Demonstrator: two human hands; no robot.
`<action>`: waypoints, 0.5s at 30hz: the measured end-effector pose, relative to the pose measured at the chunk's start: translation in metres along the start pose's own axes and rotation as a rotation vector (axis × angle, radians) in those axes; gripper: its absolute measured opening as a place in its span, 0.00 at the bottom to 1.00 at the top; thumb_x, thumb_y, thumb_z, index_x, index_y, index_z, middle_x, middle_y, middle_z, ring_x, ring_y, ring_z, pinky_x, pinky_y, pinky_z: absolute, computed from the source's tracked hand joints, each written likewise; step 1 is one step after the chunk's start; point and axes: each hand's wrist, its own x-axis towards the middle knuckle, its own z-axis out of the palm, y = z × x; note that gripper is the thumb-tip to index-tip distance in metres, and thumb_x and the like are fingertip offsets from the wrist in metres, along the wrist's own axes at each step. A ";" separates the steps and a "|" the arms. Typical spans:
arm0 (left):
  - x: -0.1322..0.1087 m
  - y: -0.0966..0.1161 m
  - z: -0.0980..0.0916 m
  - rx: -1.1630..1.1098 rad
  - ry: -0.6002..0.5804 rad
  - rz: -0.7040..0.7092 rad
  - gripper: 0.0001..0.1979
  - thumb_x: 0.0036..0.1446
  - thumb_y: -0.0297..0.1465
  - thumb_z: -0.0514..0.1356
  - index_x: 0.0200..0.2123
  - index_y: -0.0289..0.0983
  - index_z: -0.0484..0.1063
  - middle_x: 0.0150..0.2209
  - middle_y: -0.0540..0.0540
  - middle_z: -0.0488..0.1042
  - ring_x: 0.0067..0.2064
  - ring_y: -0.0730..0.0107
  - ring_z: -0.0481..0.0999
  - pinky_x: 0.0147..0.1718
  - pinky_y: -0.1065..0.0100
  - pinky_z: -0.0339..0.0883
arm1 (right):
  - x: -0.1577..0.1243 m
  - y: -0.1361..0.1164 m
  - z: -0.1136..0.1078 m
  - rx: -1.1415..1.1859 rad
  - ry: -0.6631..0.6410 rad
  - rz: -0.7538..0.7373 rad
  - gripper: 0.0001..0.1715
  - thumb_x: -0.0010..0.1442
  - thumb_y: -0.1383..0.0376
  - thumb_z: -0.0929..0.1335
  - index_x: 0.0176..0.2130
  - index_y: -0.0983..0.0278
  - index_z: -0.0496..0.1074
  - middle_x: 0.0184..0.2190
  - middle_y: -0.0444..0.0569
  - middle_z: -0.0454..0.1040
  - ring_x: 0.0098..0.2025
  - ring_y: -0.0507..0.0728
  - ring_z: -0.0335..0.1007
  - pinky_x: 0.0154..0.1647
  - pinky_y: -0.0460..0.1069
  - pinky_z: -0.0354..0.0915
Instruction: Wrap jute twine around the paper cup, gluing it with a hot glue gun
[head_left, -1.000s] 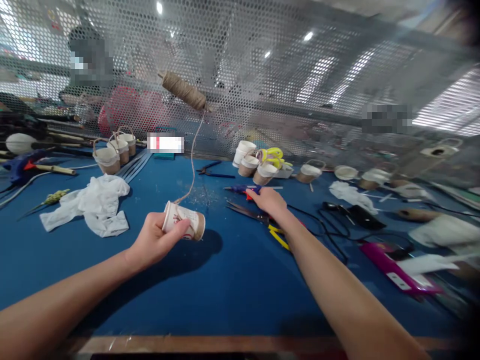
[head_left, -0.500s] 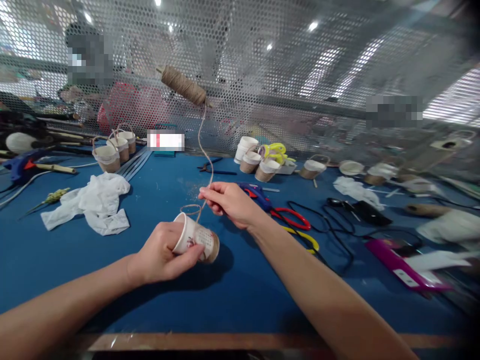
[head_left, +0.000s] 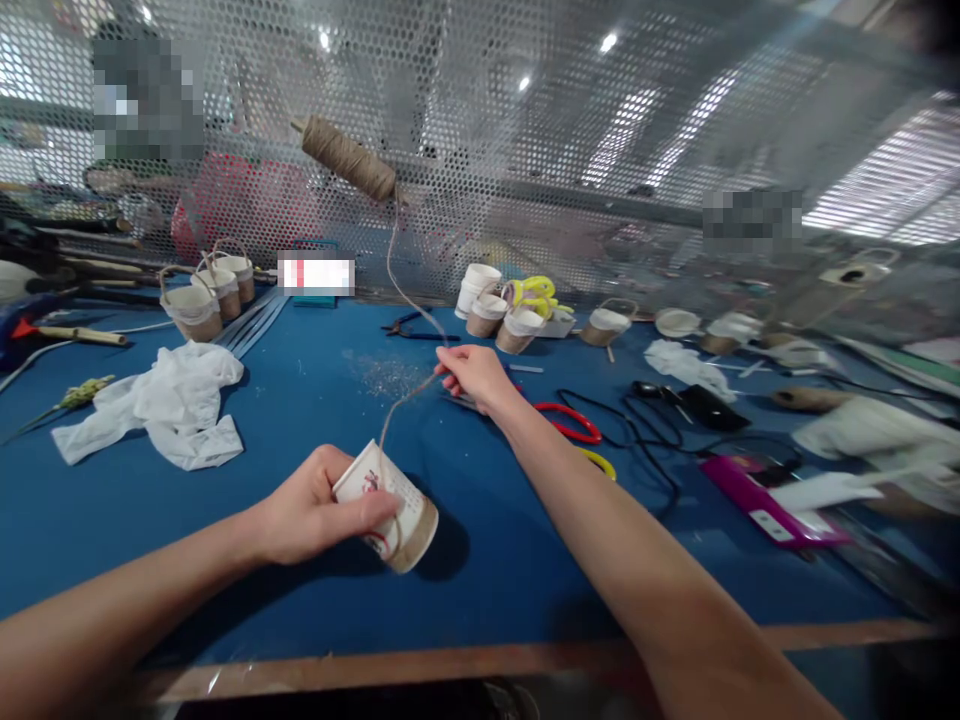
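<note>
My left hand (head_left: 319, 505) grips a white paper cup (head_left: 409, 500) tilted over the blue table, its thumb pressed on the printed side. Brown twine is wound round the cup's base end, and a strand passes under the thumb. From the cup the twine (head_left: 397, 405) runs up to my right hand (head_left: 472, 375), which pinches it between thumb and fingers. Beyond that hand the strand rises slackly to a spool of twine (head_left: 349, 158) mounted on the perforated metal screen.
Several twine-wrapped cups with handles (head_left: 193, 312) stand at the back. White gloves (head_left: 169, 400) lie at left. Pliers (head_left: 412, 325) rest near the screen. Red-handled scissors (head_left: 574, 425), black cables and a purple box (head_left: 757, 505) are at right.
My right hand has moved right, away from the cup, drawing the twine along. The cup has turned in my left hand, so its mouth is less visible. The whole view has shifted slightly.
</note>
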 end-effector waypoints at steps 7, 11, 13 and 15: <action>0.003 -0.002 -0.005 0.347 0.100 0.128 0.16 0.55 0.29 0.53 0.19 0.31 0.70 0.16 0.49 0.68 0.19 0.79 0.61 0.19 0.77 0.57 | -0.075 -0.032 0.008 -0.028 -0.502 -0.137 0.30 0.57 0.48 0.57 0.26 0.68 0.73 0.25 0.50 0.73 0.27 0.50 0.66 0.24 0.44 0.60; 0.002 -0.007 -0.005 0.575 0.097 0.219 0.16 0.55 0.29 0.51 0.18 0.31 0.69 0.17 0.50 0.67 0.19 0.79 0.61 0.20 0.76 0.57 | -0.103 -0.043 0.021 -0.086 -0.566 -0.479 0.20 0.57 0.55 0.62 0.33 0.67 0.73 0.32 0.49 0.72 0.36 0.52 0.66 0.37 0.48 0.60; 0.002 -0.009 -0.005 0.628 0.129 0.228 0.17 0.55 0.29 0.51 0.16 0.32 0.67 0.16 0.51 0.66 0.18 0.80 0.59 0.19 0.76 0.55 | -0.107 -0.043 0.025 -0.068 -0.436 -0.534 0.14 0.53 0.60 0.66 0.36 0.67 0.72 0.36 0.49 0.71 0.39 0.53 0.65 0.40 0.48 0.60; 0.003 -0.010 -0.005 0.641 0.187 0.231 0.16 0.55 0.29 0.52 0.17 0.32 0.67 0.15 0.51 0.66 0.18 0.80 0.60 0.18 0.77 0.55 | -0.109 -0.042 0.027 -0.025 -0.327 -0.518 0.11 0.50 0.64 0.68 0.36 0.65 0.72 0.36 0.48 0.71 0.38 0.52 0.66 0.39 0.47 0.60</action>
